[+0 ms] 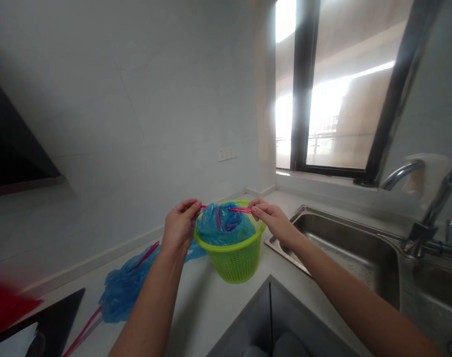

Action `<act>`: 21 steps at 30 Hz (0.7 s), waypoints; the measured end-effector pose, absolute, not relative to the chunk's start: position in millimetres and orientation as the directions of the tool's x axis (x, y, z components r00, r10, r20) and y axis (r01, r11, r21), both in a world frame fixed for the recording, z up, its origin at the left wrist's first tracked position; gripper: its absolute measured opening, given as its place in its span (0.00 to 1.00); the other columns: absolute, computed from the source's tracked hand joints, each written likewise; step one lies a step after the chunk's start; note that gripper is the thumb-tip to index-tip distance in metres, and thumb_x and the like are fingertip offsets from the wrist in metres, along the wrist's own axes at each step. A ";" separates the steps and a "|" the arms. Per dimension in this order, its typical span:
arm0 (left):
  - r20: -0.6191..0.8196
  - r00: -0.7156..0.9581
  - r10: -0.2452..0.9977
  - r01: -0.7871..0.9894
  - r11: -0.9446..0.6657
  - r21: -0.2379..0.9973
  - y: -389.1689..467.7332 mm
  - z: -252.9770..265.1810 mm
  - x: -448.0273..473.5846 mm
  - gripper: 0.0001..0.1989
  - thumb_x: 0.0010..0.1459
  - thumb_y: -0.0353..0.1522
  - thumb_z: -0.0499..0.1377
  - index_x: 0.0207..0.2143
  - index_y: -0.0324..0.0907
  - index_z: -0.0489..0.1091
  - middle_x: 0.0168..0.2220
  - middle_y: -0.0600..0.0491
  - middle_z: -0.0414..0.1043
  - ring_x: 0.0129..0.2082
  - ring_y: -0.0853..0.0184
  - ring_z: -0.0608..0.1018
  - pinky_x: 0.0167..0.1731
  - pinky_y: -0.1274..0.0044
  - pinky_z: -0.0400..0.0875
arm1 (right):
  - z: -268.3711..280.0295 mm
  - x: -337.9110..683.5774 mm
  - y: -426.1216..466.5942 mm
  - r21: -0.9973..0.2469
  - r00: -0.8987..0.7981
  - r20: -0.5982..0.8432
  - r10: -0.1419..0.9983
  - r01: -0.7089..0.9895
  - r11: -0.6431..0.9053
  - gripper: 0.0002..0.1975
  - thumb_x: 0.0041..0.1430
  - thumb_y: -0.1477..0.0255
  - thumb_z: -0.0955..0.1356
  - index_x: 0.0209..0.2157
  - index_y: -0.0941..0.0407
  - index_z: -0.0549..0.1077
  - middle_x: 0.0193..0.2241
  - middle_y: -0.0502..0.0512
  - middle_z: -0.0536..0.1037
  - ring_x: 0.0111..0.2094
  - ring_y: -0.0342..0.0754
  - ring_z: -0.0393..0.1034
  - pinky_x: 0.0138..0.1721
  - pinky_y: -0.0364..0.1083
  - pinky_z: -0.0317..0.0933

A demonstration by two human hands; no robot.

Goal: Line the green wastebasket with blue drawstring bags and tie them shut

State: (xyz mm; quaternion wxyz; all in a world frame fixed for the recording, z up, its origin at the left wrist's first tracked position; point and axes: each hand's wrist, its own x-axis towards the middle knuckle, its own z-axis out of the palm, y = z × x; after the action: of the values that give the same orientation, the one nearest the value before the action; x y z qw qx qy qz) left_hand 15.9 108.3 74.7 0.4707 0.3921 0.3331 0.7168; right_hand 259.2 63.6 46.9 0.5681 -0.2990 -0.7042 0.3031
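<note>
A blue plastic bag with a red drawstring (pixel 226 225) sits bunched inside a lime-green plastic basket (pixel 235 263) on the counter. My left hand (pixel 181 218) pinches the drawstring at the basket's left rim. On the other side, my right hand (pixel 266 213) grips a stretch of the same red drawstring, pulled out to the right. Between my hands the bag's mouth is gathered nearly closed; what lies within it is hidden. Beside my left forearm, another crumpled blue bag (pixel 124 285) with red strings lies on the counter, partly covered by the arm.
To the right is a steel sink (pixel 345 243) with a faucet (pixel 430 213) that has a pale cloth draped over it. A black cooktop (pixel 58 317) and a blurred red thing (pixel 8 302) are at lower left. A wall socket (pixel 227 153) is behind the basket.
</note>
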 end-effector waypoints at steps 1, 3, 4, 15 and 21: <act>0.270 -0.298 0.916 -0.409 -0.378 0.831 111.9 72.0 11.9 0.19 0.31 0.28 0.74 0.29 0.38 0.73 0.27 0.54 0.73 0.28 0.74 0.74 0.31 0.82 0.69 | 43.3 264.5 60.4 -0.780 -0.181 0.606 0.774 0.053 0.623 0.21 0.65 0.59 0.67 0.21 0.57 0.68 0.38 0.54 0.71 0.42 0.48 0.66 0.48 0.48 0.57; 0.312 -0.390 0.866 -0.387 -0.461 0.799 120.5 66.4 3.6 0.17 0.33 0.28 0.73 0.29 0.39 0.73 0.29 0.55 0.73 0.29 0.74 0.74 0.34 0.81 0.70 | 36.8 275.2 55.2 -0.811 -0.185 0.576 0.796 -0.004 0.586 0.22 0.66 0.59 0.66 0.21 0.57 0.66 0.36 0.53 0.70 0.40 0.48 0.64 0.47 0.48 0.57; 0.329 -0.431 0.840 -0.375 -0.499 0.781 125.5 63.8 -0.4 0.17 0.34 0.28 0.72 0.29 0.39 0.73 0.29 0.55 0.72 0.30 0.74 0.74 0.35 0.81 0.70 | 34.6 280.4 53.3 -0.824 -0.183 0.561 0.807 -0.034 0.565 0.22 0.65 0.59 0.66 0.20 0.57 0.66 0.35 0.53 0.69 0.39 0.47 0.63 0.46 0.48 0.57; 0.278 -0.525 0.805 -0.406 -0.523 0.749 150.9 49.9 -9.7 0.14 0.37 0.25 0.70 0.30 0.39 0.74 0.30 0.53 0.73 0.31 0.73 0.75 0.35 0.81 0.70 | 48.4 308.1 41.9 -0.859 -0.126 0.427 0.896 -0.366 0.358 0.20 0.61 0.62 0.72 0.20 0.57 0.69 0.29 0.52 0.67 0.34 0.45 0.63 0.42 0.46 0.62; 0.463 -0.279 0.841 -0.061 -0.496 0.866 131.0 54.4 -12.0 0.17 0.46 0.39 0.71 0.36 0.41 0.78 0.34 0.51 0.76 0.34 0.67 0.76 0.37 0.77 0.70 | 46.0 309.9 39.2 -0.830 0.025 0.390 0.921 -0.423 0.363 0.13 0.59 0.61 0.73 0.28 0.55 0.78 0.30 0.53 0.74 0.39 0.47 0.71 0.42 0.45 0.67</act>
State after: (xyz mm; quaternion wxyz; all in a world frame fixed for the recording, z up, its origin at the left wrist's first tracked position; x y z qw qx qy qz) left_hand -12.0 131.0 54.4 0.3218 0.5067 0.3851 0.7010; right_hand 309.9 39.2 46.0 0.6685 -0.2567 -0.4844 0.5026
